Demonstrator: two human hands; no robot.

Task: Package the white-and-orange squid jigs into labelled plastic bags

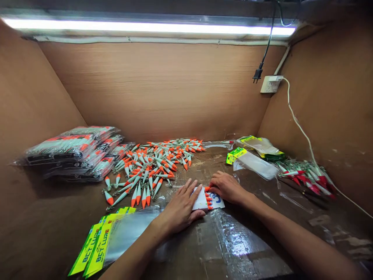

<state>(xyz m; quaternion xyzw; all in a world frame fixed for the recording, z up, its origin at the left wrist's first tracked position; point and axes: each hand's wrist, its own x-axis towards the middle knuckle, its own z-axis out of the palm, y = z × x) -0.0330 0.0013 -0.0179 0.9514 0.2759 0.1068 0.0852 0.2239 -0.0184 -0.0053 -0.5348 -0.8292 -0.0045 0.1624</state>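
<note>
My left hand (181, 205) lies flat with its fingers stretched over a white card (199, 201), holding it against the table. From under the card's edge a row of orange lure tips (208, 198) pokes out, with blue print on white beside them. My right hand (226, 187) is closed at the far end of this row, fingertips on an orange-tipped squid lure (207, 189); the lure's body is hidden. Beyond my hands spreads a large pile of loose white-and-orange squid lures (148, 167) with metal hook crowns.
Bagged lures (78, 151) are stacked at the left. Yellow-topped clear bags (99, 241) lie front left, more bags (256, 163) back right. Red-and-white lures (305, 177) sit at the right near a white cord (300, 124). A black plug (257, 74) hangs above.
</note>
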